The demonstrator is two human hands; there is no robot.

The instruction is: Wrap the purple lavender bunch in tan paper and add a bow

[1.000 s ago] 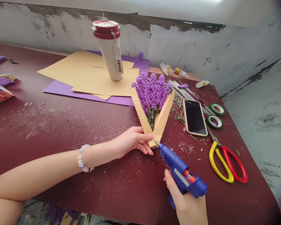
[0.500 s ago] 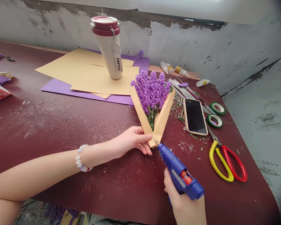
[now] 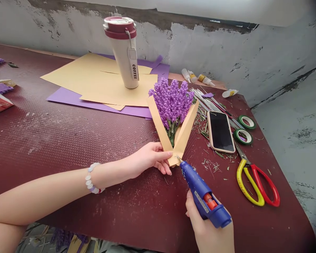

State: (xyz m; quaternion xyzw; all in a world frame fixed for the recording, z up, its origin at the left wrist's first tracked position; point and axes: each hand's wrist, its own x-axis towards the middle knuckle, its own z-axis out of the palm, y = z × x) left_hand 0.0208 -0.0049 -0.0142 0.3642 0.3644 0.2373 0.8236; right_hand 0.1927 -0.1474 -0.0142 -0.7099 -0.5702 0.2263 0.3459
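Observation:
My left hand (image 3: 150,159) grips the lower point of a kraft paper wrap (image 3: 159,124), which forms a V around a bouquet of purple paper lavender (image 3: 171,102) with green stems. A bracelet of pale beads (image 3: 91,179) circles that wrist. My right hand (image 3: 208,225) is shut on a blue hot glue gun (image 3: 202,198). The gun's metal nozzle sits at the bottom of the wrap, right by my left fingertips. The bouquet lies on the dark red table (image 3: 68,140).
A white coffee tumbler (image 3: 123,52) stands on tan and purple paper sheets (image 3: 94,84). To the right lie a phone (image 3: 220,131), green tape rolls (image 3: 243,128), yellow-and-red scissors (image 3: 255,186), glue tubes (image 3: 197,78), wire stems and scattered green clippings.
The glue gun's rear end has dipped slightly, with its nozzle still at the wrap's lower point. My left hand keeps its hold. The whole view has drifted a little.

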